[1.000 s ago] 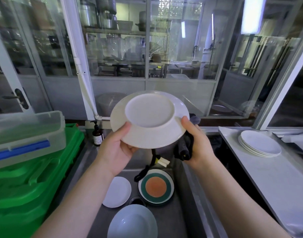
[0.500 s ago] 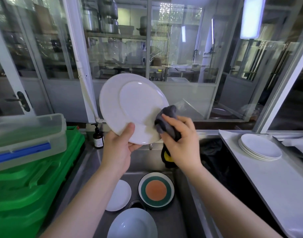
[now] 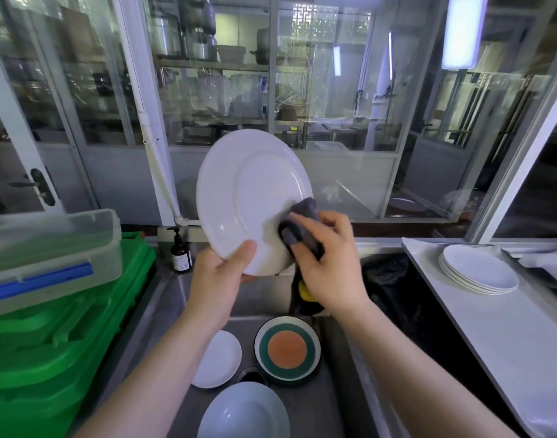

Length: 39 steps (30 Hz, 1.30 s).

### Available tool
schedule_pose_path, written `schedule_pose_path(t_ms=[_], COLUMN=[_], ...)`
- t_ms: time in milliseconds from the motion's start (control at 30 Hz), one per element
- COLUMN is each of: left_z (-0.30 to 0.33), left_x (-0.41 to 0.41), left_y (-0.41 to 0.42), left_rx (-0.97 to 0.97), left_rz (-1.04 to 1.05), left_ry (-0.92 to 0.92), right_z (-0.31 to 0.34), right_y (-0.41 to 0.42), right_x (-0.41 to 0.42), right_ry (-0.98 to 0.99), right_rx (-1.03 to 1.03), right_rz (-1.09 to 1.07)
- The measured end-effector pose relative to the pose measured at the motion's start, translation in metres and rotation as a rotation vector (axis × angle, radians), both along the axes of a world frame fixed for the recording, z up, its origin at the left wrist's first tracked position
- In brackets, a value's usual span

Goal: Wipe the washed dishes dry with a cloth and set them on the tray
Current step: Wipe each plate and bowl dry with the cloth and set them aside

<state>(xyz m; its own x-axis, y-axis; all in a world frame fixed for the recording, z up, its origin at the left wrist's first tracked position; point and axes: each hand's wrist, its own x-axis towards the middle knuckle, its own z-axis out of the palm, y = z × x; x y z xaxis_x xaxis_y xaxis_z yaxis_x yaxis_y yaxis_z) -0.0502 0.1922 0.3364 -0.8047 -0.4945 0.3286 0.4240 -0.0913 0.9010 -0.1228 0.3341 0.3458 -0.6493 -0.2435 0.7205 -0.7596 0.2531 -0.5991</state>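
Note:
I hold a white plate [image 3: 245, 197] upright over the sink, its face turned to me. My left hand [image 3: 220, 276] grips its lower rim, thumb on the front. My right hand [image 3: 326, 263] holds a dark grey cloth [image 3: 299, 226] bunched against the plate's lower right face. In the sink [image 3: 334, 390] below lie a small white plate [image 3: 218, 358], a plate with green rings and an orange centre [image 3: 286, 350], and a pale blue bowl [image 3: 242, 412]. A stack of white plates [image 3: 479, 273] sits on the white tray [image 3: 507, 343] at the right.
Green crates [image 3: 49, 358] are stacked at the left with a clear lidded box [image 3: 49, 257] on top. A brown pump bottle [image 3: 180, 254] stands behind the sink. A black bag [image 3: 394, 298] fills the gap between sink and tray. Glass partitions run across the back.
The plate was flipped from underside-up to upright with its face toward me. My right hand brought the cloth onto the plate's face and has slid it toward the lower right rim.

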Motion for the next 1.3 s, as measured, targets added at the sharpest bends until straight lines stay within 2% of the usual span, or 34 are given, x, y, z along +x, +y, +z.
schedule_pose_path(t_ms=[167,367,433,533,567,633,733,800,933,1067,1200,1300], left_z=[-0.007,-0.01,-0.013,-0.012,-0.011,-0.007,-0.005,-0.005,-0.007,-0.008,-0.014,-0.013], left_x=[0.002,-0.001,0.0,0.0,0.0,-0.003,-0.004,-0.002,0.002,0.006,0.009,0.008], left_y=[0.001,0.001,-0.002,-0.001,0.0,0.0,-0.005,-0.006,-0.004,-0.004,-0.006,-0.004], left_rx=[-0.128,-0.153,-0.188,-0.219,-0.218,-0.217,-0.193,-0.199,-0.248,-0.173,-0.148,-0.138], left_rz=[-0.012,0.004,-0.001,-0.054,-0.055,-0.017,0.005,0.001,-0.025,-0.031,-0.039,-0.013], left_ry=[-0.041,0.006,-0.027,-0.045,-0.043,-0.035,-0.021,-0.022,-0.057,-0.059,-0.068,-0.068], right_z=[0.014,0.002,0.013,0.029,0.03,0.028,0.017,0.023,0.042,0.035,0.013,0.007], right_y=[0.003,0.0,0.005,0.009,0.008,0.003,-0.004,-0.005,-0.006,-0.003,0.001,0.002], right_x=[-0.013,0.012,-0.003,-0.025,-0.025,-0.011,0.011,0.007,-0.021,-0.035,-0.021,-0.002], right_ry=[-0.029,0.243,0.147,-0.094,-0.105,-0.001,0.234,0.288,0.182,0.027,0.039,0.091], right_rx=[0.144,0.167,0.112,-0.012,-0.016,0.022,0.106,0.122,0.07,0.038,0.037,0.068], right_rz=[-0.192,0.099,0.091,-0.056,-0.072,-0.029,0.146,0.207,0.059,-0.045,-0.057,0.058])
